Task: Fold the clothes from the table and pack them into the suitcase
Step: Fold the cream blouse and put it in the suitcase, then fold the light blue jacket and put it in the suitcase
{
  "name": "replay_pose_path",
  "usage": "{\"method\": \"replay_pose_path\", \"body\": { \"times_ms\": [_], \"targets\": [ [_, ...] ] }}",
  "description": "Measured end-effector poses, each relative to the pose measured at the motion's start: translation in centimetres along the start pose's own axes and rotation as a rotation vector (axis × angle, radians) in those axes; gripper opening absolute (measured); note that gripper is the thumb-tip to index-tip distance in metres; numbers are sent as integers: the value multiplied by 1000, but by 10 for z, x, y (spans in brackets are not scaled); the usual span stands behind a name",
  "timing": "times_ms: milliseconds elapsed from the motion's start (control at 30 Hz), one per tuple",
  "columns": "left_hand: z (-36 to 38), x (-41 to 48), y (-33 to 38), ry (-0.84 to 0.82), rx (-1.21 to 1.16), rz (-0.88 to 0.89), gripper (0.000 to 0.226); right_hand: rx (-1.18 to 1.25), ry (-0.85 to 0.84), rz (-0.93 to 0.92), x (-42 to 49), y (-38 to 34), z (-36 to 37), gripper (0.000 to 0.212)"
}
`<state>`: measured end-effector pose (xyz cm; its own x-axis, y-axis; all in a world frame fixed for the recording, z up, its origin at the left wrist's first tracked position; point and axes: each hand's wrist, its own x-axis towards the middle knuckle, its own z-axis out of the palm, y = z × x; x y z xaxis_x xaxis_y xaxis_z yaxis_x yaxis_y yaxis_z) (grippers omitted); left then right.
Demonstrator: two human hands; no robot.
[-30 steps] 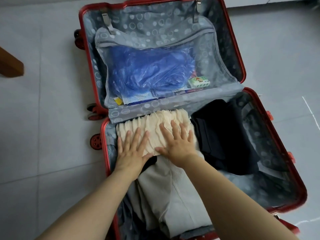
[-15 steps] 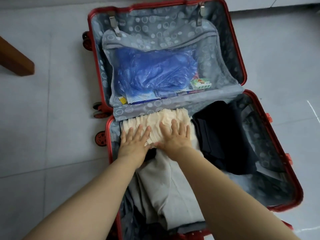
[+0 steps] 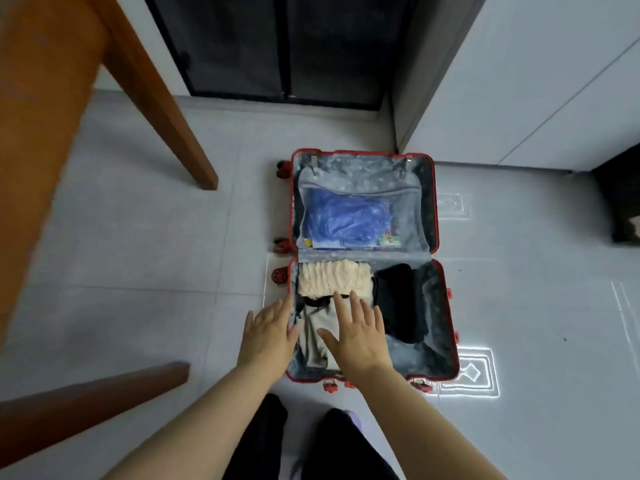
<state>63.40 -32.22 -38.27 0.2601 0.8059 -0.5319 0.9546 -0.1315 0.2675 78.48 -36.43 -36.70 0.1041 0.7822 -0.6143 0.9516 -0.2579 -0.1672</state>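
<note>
head view: red suitcase (image 3: 449,323) lies open on grey tiled floor (image 3: 138,254). near half holds cream ruffled garment (image 3: 332,280) at far left corner, beige folded garment (image 3: 317,327) just in front of it, black clothes (image 3: 398,299) on right side. left hand (image 3: 268,336) over left rim, fingers straight, grasping nothing. right hand (image 3: 356,336) over beige garment, fingers spread and released; contact with cloth cannot tell. lid half: mesh pocket (image 3: 408,216) with blue plastic bag (image 3: 346,216) inside. wooden table leg (image 3: 156,98) at left, apart from suitcase.
</note>
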Motion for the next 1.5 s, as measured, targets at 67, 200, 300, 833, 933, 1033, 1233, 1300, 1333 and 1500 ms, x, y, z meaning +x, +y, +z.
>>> {"method": "replay_pose_path", "body": {
  "times_ms": [67,200,300,833,933,1033,1233,1300,1333,1500],
  "targets": [
    [-48,-50,-3,32,6,-21,55,-13,22,-36,-44,-25,-40,133],
    [-132,-139,-29,182,-2,-39,60,-77,51,-180,-114,-92,-106,66],
    [-177,-199,-67,287,-53,-45,60,-100,138,-294,-148,-152,-130,58],
    [-265,-401,-396,509,-80,-158,61,77,208,-407,-246,-480,-64,48],
    [-283,-391,-417,482,-60,-170,54,54,241,-427,-243,-510,-63,48],
    [-291,-371,-432,438,-56,-148,54,37,269,-434,-230,-533,-66,48],
    [-319,-326,-460,449,-20,-88,57,55,282,-430,-188,-571,-87,49],
    [-333,-311,-474,445,-17,-93,57,65,286,-430,-171,-587,-99,49],
    [-341,-305,-481,436,-21,-103,57,70,289,-431,-164,-595,-105,50],
    [-378,-280,-516,417,-15,-145,57,100,370,-508,-131,-640,-143,55]
  ]
}}
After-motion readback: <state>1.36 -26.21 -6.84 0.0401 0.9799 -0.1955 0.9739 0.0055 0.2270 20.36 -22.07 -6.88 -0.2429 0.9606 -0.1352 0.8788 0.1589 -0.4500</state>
